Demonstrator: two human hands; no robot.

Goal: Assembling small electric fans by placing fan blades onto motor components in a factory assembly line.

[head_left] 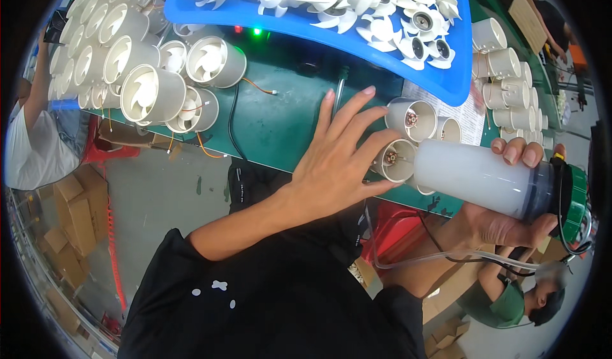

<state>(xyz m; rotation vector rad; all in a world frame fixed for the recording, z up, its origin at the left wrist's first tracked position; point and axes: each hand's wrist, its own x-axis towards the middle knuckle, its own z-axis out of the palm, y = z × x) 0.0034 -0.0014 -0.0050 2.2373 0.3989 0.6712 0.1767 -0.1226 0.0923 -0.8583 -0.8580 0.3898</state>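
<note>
Our right hand (488, 225) is wrapped round a syringe (468, 174), held lying on its side by the near edge of the tabletop (287, 120), toward the right. Its fat barrel is milky white, turning clear and darker beside the green cap (577, 203). The left end comes right up to a cup (403, 172); whether they touch, we cannot tell. That cup, round and off-white with a coppery core, sits at the near edge. Our left hand (338, 152) has thumb and forefinger closed about it, other fingers spread. Farther back, a sheet (470, 113) carries print too small for us to read.
</note>
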